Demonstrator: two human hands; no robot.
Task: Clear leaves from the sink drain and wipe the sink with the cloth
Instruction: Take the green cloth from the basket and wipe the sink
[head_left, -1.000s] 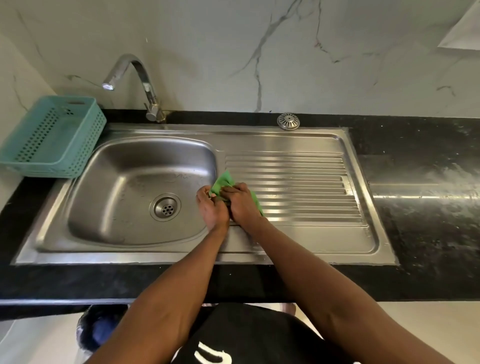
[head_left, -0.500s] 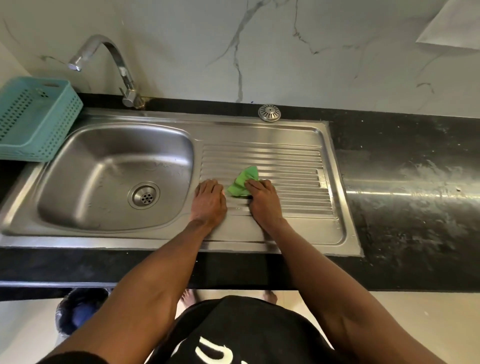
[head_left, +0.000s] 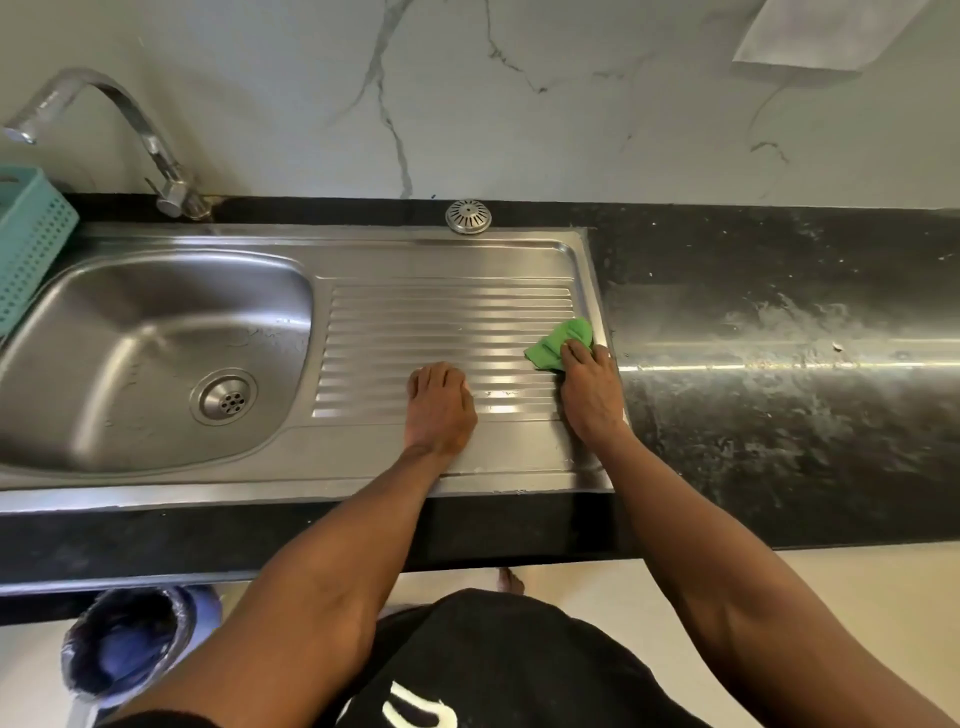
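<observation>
Since half a second ago, right hand (head_left: 592, 400) slid the cloth (head_left: 562, 342) rightward to the drainboard's (head_left: 447, 312) edge, fingers pinning it; left hand (head_left: 440, 410) lies flat, well leftward.

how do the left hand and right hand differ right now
The left hand lies flat and empty, palm down on the ribbed drainboard; the right hand presses a green cloth under its fingers. The left hand sits near the middle of the drainboard, while the right hand is at its far right edge, beside the black counter. Both rest on the steel surface with arms extended forward.
</observation>
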